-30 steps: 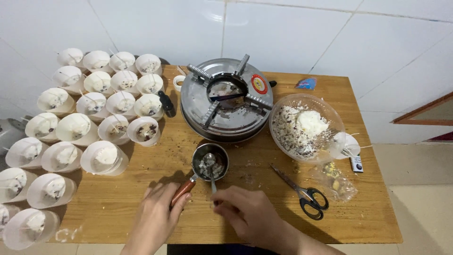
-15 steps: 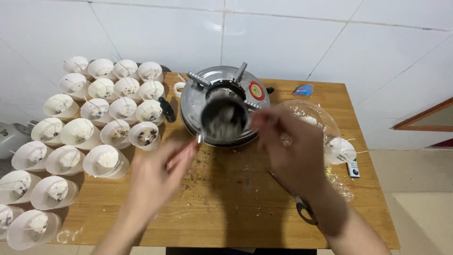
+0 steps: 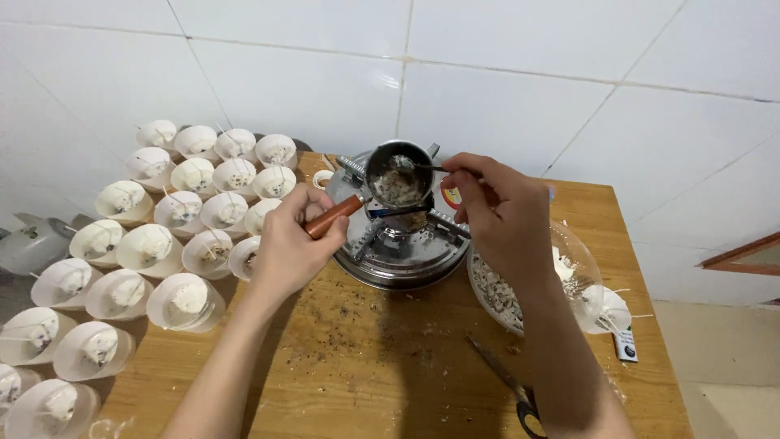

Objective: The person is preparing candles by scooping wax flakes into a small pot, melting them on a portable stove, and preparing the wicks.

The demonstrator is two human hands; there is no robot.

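My left hand [image 3: 291, 244] is clamped around the wooden handle [image 3: 333, 216] of a small metal pot [image 3: 398, 177], which I hold over the burner of the round steel stove [image 3: 398, 240]. My right hand [image 3: 505, 215] pinches a spoon [image 3: 422, 167], its bowl dipping into the pale speckled mix in the pot. Right of the stove, a clear bowl [image 3: 520, 305] of crumbly white mix shows partly behind my forearm. Left of the stove stand rows of white cups [image 3: 162, 236]. Scissors [image 3: 512, 389] lie nearer me than the stove on the wooden table [image 3: 374, 366].
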